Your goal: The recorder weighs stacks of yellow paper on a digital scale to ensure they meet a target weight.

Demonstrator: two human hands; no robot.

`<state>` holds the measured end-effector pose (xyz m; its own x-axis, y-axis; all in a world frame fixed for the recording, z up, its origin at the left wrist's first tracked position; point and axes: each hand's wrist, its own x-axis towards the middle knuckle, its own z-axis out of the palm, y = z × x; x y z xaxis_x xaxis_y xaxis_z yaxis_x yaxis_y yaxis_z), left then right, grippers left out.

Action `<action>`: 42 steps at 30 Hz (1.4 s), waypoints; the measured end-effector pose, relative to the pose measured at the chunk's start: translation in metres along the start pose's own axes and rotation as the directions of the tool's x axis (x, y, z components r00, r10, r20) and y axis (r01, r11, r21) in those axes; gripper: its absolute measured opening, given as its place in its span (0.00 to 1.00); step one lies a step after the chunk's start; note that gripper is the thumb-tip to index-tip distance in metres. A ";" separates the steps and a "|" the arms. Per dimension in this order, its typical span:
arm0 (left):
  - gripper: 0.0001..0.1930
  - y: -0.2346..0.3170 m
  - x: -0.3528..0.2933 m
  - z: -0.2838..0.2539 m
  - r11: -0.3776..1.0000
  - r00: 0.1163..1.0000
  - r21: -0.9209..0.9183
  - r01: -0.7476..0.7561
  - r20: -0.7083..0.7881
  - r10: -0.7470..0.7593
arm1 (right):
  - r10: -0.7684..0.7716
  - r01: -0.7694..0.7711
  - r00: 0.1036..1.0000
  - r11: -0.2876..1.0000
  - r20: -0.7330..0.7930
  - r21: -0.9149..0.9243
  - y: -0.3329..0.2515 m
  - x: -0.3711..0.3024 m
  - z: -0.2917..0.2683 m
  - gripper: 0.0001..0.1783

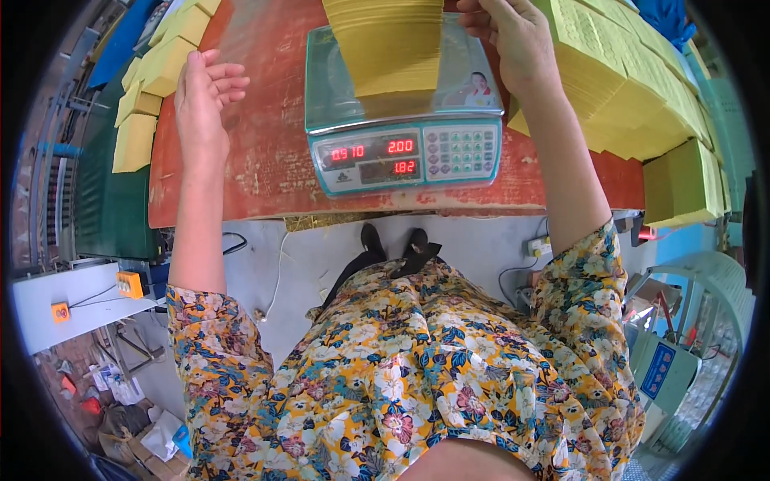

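Note:
A thick stack of yellow paper sheets (389, 48) rests on the pan of a teal-edged electronic scale (405, 152) with a lit red display; the top of the picture cuts off its far end. Left of the scale, my left hand (208, 96) is raised above the red table, open and holding nothing, its fingers slightly bent. My right hand (517, 44) is just right of the stack, apart from it, over the scale's far right corner. Its fingers are loosely bent and apart, with nothing seen in them; the upper edge crops part of that hand.
The worn red table (257, 152) carries many yellow paper stacks (642, 88) on the right. More yellow bundles (164, 64) line its left side, beside a dark green surface (112, 208). A white cable (278, 276) hangs below the table edge. A pale green machine (670, 369) stands at lower right.

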<state>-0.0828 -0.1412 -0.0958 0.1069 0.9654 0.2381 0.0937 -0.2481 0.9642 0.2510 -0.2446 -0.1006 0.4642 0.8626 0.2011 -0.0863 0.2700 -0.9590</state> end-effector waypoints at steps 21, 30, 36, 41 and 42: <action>0.39 0.053 0.099 0.096 0.801 0.811 -0.279 0.530 0.443 -0.382 | 0.111 -0.108 0.994 0.980 -0.012 0.166 0.103 0.088 0.024 0.24; 0.28 0.065 0.067 0.088 0.779 0.620 -0.154 0.608 0.705 -0.344 | 0.092 -0.110 0.984 0.987 -0.150 -0.114 0.100 0.014 0.047 0.24; 0.32 0.072 0.048 0.068 0.816 0.479 0.020 0.578 0.801 -0.359 | -0.185 0.084 0.920 0.954 -0.346 -0.288 0.078 -0.101 0.042 0.25; 0.31 0.065 0.065 0.082 0.811 0.380 0.070 0.581 0.858 -0.347 | 0.298 -0.299 0.873 0.952 -0.387 0.059 0.082 -0.177 0.023 0.21; 0.31 0.065 0.064 0.085 0.813 0.367 0.079 0.577 0.864 -0.344 | 0.515 -0.466 0.818 0.855 -0.257 0.229 0.088 -0.183 0.025 0.21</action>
<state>0.0142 -0.1021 -0.0279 0.8623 0.3700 -0.3457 0.2156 0.3494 0.9118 0.1362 -0.3682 -0.2170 0.5620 0.7344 -0.3806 -0.4921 -0.0730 -0.8675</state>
